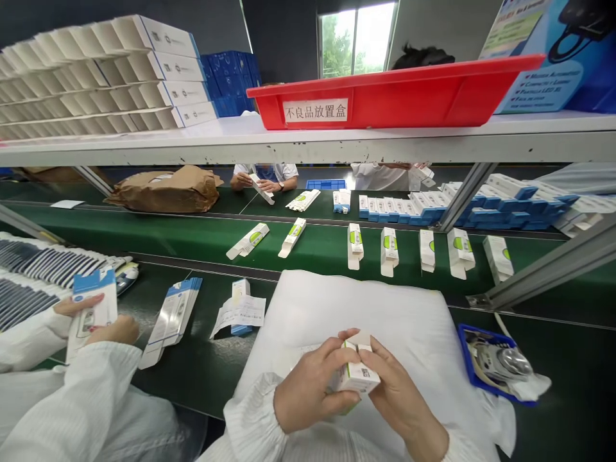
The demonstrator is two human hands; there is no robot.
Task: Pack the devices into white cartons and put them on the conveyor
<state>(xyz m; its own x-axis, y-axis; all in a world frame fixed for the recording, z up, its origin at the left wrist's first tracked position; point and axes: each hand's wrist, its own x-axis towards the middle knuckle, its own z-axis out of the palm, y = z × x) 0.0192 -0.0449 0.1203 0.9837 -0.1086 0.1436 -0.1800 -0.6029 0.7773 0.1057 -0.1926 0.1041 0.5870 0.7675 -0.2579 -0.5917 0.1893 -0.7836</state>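
- The room has dark walls and a bright window [357,42] showing greenery.
- The workbench [572,366] is dark green, with a brighter green strip [206,232] crossing behind its near part.
- A white shelf [216,142] spans above on metal posts, bearing stacked open cartons [163,64] at left, a labelled red tray [394,96] in the middle and a big blue box [543,70] at right.
- A white padded sheet [366,301] covers the bench in front of the person.
- Co-workers sit at the far side and at left; the left one holds a flat carton [94,314].
- A crumpled brown paper bundle [166,189] lies on the far part of the bench.
- A blue basket [462,350] sits right of the sheet, holding a silver device [500,362].
- The left hand [310,385] and right hand [397,391] meet over the sheet, fingers curled, pinching a small white box [359,375] between them from both sides.
- Seven small boxes [355,244] with green marks lie spaced along the strip.
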